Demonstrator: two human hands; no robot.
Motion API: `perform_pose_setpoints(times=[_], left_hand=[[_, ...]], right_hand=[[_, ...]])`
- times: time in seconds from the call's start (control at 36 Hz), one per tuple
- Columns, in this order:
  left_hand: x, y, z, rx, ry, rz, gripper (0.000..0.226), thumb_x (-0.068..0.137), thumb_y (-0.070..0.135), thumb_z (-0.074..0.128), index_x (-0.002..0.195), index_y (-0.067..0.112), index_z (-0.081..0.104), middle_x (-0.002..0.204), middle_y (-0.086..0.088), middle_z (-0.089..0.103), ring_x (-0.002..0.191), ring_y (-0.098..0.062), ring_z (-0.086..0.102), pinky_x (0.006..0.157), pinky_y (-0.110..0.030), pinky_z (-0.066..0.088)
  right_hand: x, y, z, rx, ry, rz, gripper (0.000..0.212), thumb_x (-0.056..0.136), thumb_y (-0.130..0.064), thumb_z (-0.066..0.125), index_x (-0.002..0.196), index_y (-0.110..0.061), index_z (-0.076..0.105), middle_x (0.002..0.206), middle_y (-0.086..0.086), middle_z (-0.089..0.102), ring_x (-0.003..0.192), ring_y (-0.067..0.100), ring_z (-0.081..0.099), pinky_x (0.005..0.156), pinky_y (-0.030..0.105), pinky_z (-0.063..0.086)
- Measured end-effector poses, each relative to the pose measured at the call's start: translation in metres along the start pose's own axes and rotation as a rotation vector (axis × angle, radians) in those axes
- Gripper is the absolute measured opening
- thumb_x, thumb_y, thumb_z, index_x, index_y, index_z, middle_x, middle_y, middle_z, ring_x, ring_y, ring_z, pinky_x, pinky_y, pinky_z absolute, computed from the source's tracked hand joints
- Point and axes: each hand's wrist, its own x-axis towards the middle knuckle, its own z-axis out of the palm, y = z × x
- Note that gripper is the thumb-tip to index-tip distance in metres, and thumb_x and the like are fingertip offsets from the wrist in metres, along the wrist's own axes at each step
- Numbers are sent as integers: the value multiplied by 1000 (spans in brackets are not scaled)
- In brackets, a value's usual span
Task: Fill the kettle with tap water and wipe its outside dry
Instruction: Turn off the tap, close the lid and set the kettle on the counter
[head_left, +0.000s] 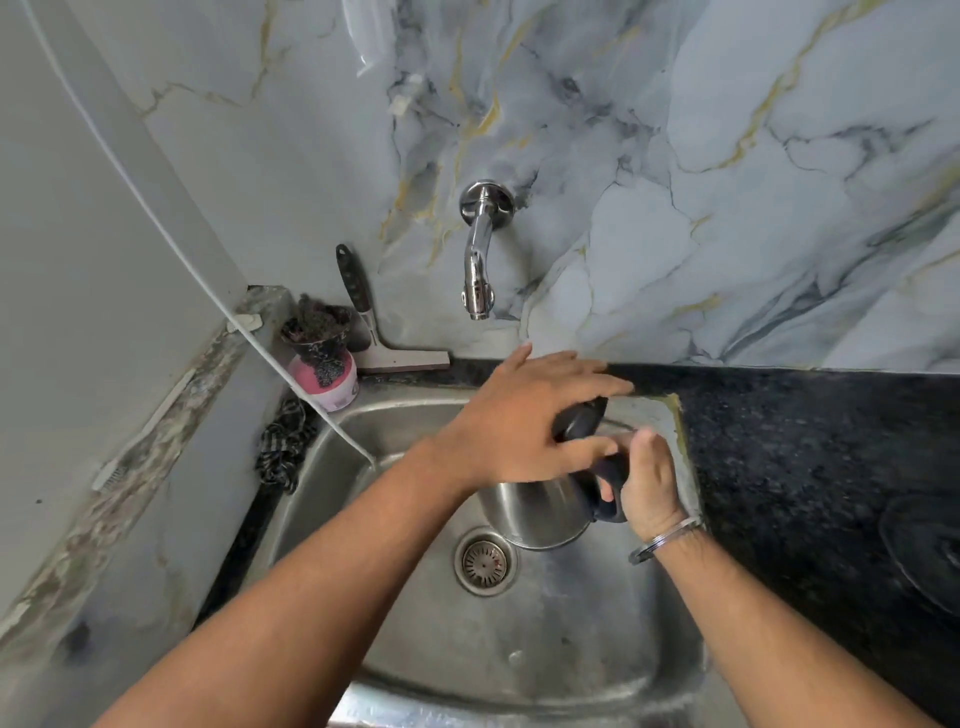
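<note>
A steel kettle with a black lid and handle hangs over the steel sink, just above the drain. My right hand is shut on the kettle's black handle at its right side. My left hand lies flat across the black lid, fingers spread and pointing right, hiding most of the top. The chrome tap sticks out of the wall above the sink's back edge, and no water runs from it.
A pink cup with dark scrubbers stands at the sink's back left corner, beside a squeegee leaning on the marble wall. A white hose runs down into the sink. Black granite counter lies right, with a round black base.
</note>
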Motion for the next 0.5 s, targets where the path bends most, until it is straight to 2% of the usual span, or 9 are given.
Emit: perform_pose_setpoints(times=[0.06, 0.08, 0.14, 0.19, 0.25, 0.33, 0.42, 0.5], left_hand=[[-13, -8, -3, -75, 139, -43, 49, 97, 36, 61, 143, 20, 63, 142, -3, 68, 134, -19, 60, 118, -54, 36], [-22, -14, -5, -167, 209, -121, 46, 99, 30, 57, 143, 17, 63, 144, -4, 67, 135, -12, 60, 120, -50, 40], [-40, -26, -4, -469, 281, -367, 43, 106, 22, 54, 149, 19, 57, 152, 1, 59, 139, 3, 52, 126, -43, 36], [-55, -33, 3, -807, 204, -624, 47, 111, 32, 48, 158, 25, 44, 160, 2, 50, 149, -7, 44, 129, -44, 30], [-65, -29, 17, -1022, 77, -768, 58, 107, 52, 43, 161, 31, 37, 162, 0, 49, 153, -19, 41, 128, -48, 28], [-66, -12, 37, -1156, -21, -765, 51, 108, 48, 45, 152, 24, 52, 154, -3, 61, 149, -25, 49, 129, -54, 28], [-61, 6, 51, -1205, -79, -766, 62, 97, 56, 50, 146, 20, 62, 150, -7, 65, 148, -28, 50, 129, -53, 26], [-49, 28, 61, -1146, -135, -799, 59, 86, 69, 59, 137, 40, 69, 145, 9, 69, 151, -24, 45, 130, -55, 15]], right_hand=[[-12, -5, -10, -68, 22, 3, 70, 95, -44, 20, 46, -9, 56, 35, 14, 48, 33, 27, 48, 42, 28, 41], [-18, -7, -15, -79, 24, -4, 69, 96, -42, 20, 45, -12, 56, 35, 13, 49, 33, 26, 49, 42, 25, 42], [-31, -13, -24, -41, 38, -3, 79, 93, -60, 19, 45, -10, 56, 35, 14, 48, 32, 23, 48, 43, 25, 42], [-41, -17, -33, -19, 56, -6, 91, 81, -82, 16, 45, -9, 57, 36, 14, 48, 32, 21, 47, 42, 24, 41], [-50, -22, -42, 11, 79, 5, 96, 72, -90, 19, 49, -5, 59, 37, 15, 49, 34, 21, 46, 43, 24, 41], [-59, -28, -56, 46, 83, 12, 96, 71, -90, 22, 47, -4, 58, 37, 14, 48, 34, 22, 45, 45, 25, 40], [-67, -32, -77, 63, 39, 6, 99, 70, -91, 14, 42, -5, 55, 34, 12, 46, 32, 23, 44, 43, 25, 39], [-71, -35, -106, 53, 34, 13, 90, 75, -88, 11, 42, -18, 58, 37, 14, 48, 34, 28, 46, 43, 41, 40]])
